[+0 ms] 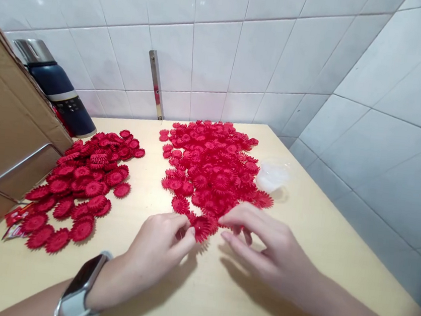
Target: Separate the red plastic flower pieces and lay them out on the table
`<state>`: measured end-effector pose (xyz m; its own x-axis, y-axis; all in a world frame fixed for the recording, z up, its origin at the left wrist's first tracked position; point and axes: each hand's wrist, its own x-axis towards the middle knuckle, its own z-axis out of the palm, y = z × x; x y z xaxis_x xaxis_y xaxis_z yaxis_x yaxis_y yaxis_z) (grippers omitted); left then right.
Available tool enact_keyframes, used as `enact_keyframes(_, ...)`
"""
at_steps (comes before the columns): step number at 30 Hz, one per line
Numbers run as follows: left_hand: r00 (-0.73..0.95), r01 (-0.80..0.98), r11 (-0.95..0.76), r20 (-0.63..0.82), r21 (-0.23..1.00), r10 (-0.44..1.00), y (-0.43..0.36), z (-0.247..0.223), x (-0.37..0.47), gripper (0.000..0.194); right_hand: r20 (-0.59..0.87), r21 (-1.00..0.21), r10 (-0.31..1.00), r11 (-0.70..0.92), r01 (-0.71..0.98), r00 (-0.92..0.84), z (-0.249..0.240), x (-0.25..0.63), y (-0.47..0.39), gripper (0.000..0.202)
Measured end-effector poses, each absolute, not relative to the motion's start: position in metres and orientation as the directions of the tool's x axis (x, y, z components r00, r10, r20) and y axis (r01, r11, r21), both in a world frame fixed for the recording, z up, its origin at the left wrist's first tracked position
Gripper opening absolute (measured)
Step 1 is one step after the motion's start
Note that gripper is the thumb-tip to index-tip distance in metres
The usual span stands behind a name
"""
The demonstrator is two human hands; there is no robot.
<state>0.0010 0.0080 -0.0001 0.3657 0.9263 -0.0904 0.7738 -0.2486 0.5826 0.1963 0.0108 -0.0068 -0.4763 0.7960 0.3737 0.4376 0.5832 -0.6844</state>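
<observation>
Wall [222, 53]: glossy white tiles behind the central heap [213, 168].
Desk [144, 191]: smooth, pale, under the central heap.
Red piece [202, 227]: round, matte, fringed with narrow petals, at the central heap's near edge.
Left hand [163, 239]: I pinch the red piece.
Right hand [262, 240]: my thumb and fingers parted, just beside it.

1 head view looks forward-down; table [186, 307] near.

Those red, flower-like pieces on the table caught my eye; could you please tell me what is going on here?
A person's left hand holds a red piece at the near edge of the larger heap. The right hand is close beside it, thumb and fingers parted. A smaller heap lies to the left, beside a cardboard box.
</observation>
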Motion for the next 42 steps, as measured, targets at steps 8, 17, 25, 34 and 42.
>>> enact_keyframes(8, 0.608, 0.558, -0.303, -0.133, 0.773, 0.782, 0.005, 0.001, 0.005, 0.022, -0.07, -0.957, 0.881, 0.072, 0.279, -0.468, -0.014, 0.19, 0.006, 0.01)
enact_keyframes(17, 0.69, 0.406, -0.228, -0.133, 0.885, 0.712, 0.006, 0.003, 0.002, 0.02, -0.227, -0.958, 0.807, -0.286, -0.025, -0.545, -0.019, 0.193, 0.01, 0.011)
enact_keyframes(25, 0.67, 0.426, -0.203, -0.157, 0.882, 0.725, 0.003, 0.004, 0.003, 0.019, -0.248, -0.942, 0.796, -0.331, -0.053, -0.552, -0.017, 0.193, 0.009, 0.011)
enact_keyframes(34, 0.668, 0.415, -0.205, -0.144, 0.886, 0.73, 0.001, 0.005, 0.004, 0.016, -0.264, -0.944, 0.793, -0.329, -0.022, -0.549, -0.018, 0.193, 0.007, 0.019)
enact_keyframes(42, 0.668, 0.412, -0.187, -0.156, 0.892, 0.728, 0.001, 0.003, 0.003, 0.015, -0.26, -0.95, 0.801, -0.313, -0.007, -0.539, -0.018, 0.192, 0.008, 0.014)
